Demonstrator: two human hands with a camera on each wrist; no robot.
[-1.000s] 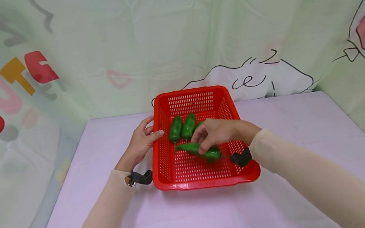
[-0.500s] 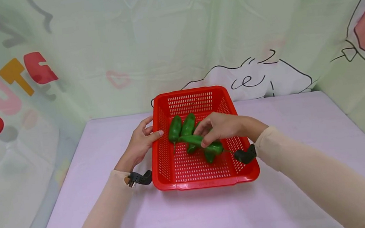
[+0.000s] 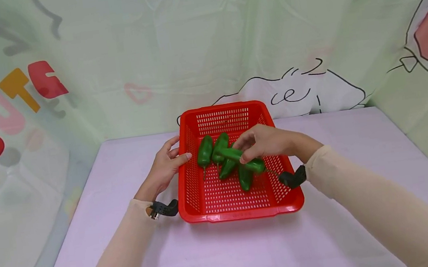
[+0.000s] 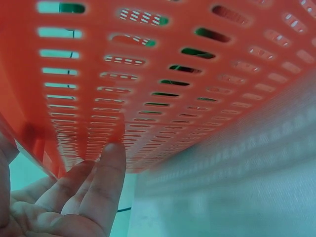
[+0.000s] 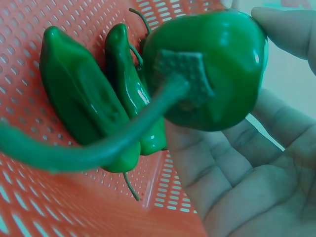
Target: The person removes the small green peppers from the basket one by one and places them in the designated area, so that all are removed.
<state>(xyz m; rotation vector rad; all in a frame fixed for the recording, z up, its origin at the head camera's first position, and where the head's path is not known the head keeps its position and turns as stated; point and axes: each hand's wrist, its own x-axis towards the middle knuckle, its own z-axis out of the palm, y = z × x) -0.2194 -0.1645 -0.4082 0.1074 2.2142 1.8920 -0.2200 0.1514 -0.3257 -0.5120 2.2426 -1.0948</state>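
A red plastic basket (image 3: 244, 214) with slotted walls holds several long green peppers, two of them side by side at the back left, a pepper (image 3: 204, 151) and its neighbour. My right hand (image 3: 265, 141) pinches another green pepper (image 3: 251, 164) between thumb and fingers, lifted over the rest. Its stem end faces the right wrist camera, and the peppers below it are partly hidden. On the basket's left rim lies the thumb of my left hand (image 3: 166, 166). In the left wrist view the fingers (image 4: 106, 182) touch the outside of the slotted wall (image 4: 143, 98).
The basket stands on a table with a pale lilac cover (image 3: 229, 256). Close behind it hangs a light green curtain (image 3: 196, 55) with printed letters and drawings. Similar cloth bounds the left and right sides. A dark camera strap is on each wrist.
My right hand has moved right and slightly away, carrying the pepper with it. More of the peppers underneath now shows. The left hand and the basket have stayed in place.
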